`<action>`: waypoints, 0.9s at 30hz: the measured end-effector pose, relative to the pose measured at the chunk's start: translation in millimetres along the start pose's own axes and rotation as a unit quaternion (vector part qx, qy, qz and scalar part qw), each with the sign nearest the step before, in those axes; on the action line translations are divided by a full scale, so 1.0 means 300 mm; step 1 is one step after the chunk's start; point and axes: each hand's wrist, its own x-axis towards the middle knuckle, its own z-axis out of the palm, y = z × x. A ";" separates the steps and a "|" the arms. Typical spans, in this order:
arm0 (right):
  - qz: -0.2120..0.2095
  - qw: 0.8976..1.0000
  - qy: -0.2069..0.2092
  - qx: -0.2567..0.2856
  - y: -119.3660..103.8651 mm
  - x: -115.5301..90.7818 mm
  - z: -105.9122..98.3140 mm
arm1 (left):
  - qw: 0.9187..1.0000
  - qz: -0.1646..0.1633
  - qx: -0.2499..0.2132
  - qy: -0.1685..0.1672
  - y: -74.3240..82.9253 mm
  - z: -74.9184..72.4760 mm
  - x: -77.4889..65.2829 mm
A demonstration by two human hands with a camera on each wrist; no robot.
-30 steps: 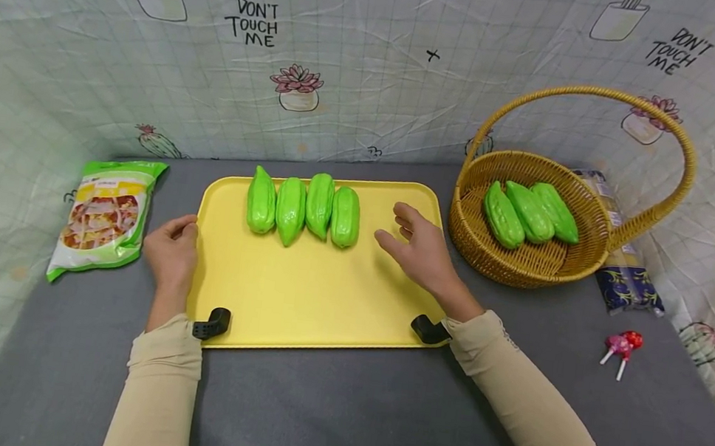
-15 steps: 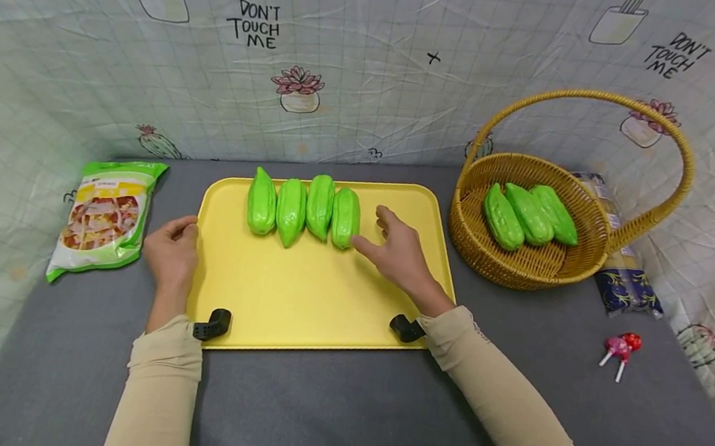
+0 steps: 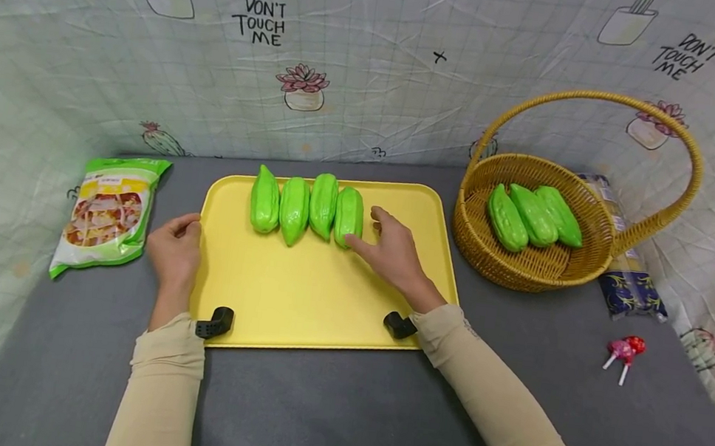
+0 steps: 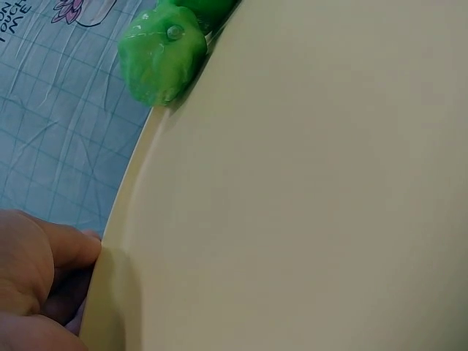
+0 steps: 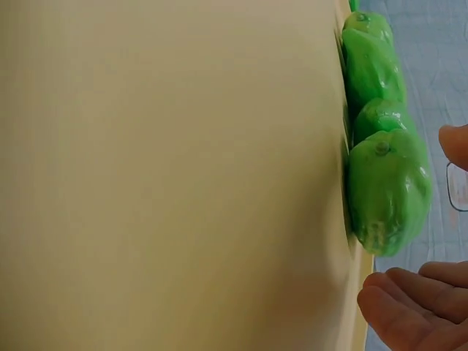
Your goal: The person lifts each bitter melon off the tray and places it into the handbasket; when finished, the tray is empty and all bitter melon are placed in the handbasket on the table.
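A person's right hand [image 3: 388,255] is open, thumb and fingers spread apart and grasping nothing, beside the rightmost green fruit [image 3: 350,211] on a yellow tray [image 3: 295,293]; in the right wrist view a gap shows between the hand and that fruit. The left hand [image 3: 175,249] has bent fingers touching the tray's left rim from outside; whether they grip it cannot be told. The rightmost fruit ends a row, with three more green fruits [image 3: 294,211] lying side by side to its left, all along the far part of the tray. Both arms wear beige sleeves [image 3: 484,395], with a small black device [image 3: 219,321] at the left wrist. To the right of the tray a wicker basket [image 3: 493,266] with a tall arched handle holds three similar fruits [image 3: 534,215]. Partly behind the basket lies a dark blue and gold packet [image 3: 633,294], with two lollipops [image 3: 626,348] nearer. Left of the tray is a green and white food bag [image 3: 107,214]. Everything sits on a grey desk [image 3: 293,416] before a cloth [image 3: 383,70] printed with potted plants and "Don't touch me".
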 end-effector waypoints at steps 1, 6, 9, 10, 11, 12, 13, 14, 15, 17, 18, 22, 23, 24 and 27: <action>0.003 1.000 -0.004 0.000 -0.004 0.003 0.002 | 1.000 0.000 0.000 0.000 0.000 0.000 0.001; 0.020 1.000 -0.020 0.002 -0.021 0.019 0.013 | 1.000 -0.004 -0.002 0.002 -0.002 0.000 0.001; 0.030 0.999 -0.024 0.008 -0.026 0.024 0.020 | 1.000 -0.001 0.001 0.002 -0.003 0.001 0.003; 0.033 0.999 -0.024 0.011 -0.027 0.026 0.022 | 1.000 0.001 0.001 0.001 -0.003 0.001 0.003; 0.036 0.999 -0.023 0.013 -0.028 0.028 0.024 | 1.000 0.003 0.002 0.000 -0.003 0.002 0.003; 0.039 0.999 -0.021 0.014 -0.028 0.031 0.027 | 1.000 0.005 0.003 0.000 -0.002 0.002 0.004; 0.039 0.999 -0.019 0.015 -0.029 0.034 0.031 | 1.000 0.006 0.003 0.000 -0.003 0.002 0.004; 0.037 0.999 -0.016 0.013 -0.028 0.038 0.036 | 1.000 0.006 0.003 0.000 -0.003 0.002 0.005; 0.035 0.999 -0.014 0.013 -0.029 0.042 0.039 | 1.000 0.006 0.005 0.001 -0.003 0.002 0.005; 0.029 0.999 -0.009 0.016 -0.030 0.048 0.045 | 1.000 0.005 0.004 0.000 -0.001 0.003 0.005; 0.024 1.000 -0.007 0.017 -0.031 0.052 0.048 | 1.000 0.005 0.003 0.001 -0.001 0.003 0.005; 0.016 1.000 -0.002 0.023 -0.036 0.061 0.058 | 1.000 -0.002 0.001 0.000 0.001 0.004 0.004; 0.015 1.000 -0.002 0.020 -0.036 0.062 0.060 | 1.000 -0.002 0.002 -0.001 0.001 0.004 0.004; 0.015 1.000 -0.001 0.018 -0.036 0.064 0.063 | 1.000 -0.003 0.001 -0.001 0.001 0.004 0.003; 0.015 1.000 0.002 0.014 -0.035 0.067 0.068 | 1.000 -0.003 0.000 0.000 0.002 0.004 0.001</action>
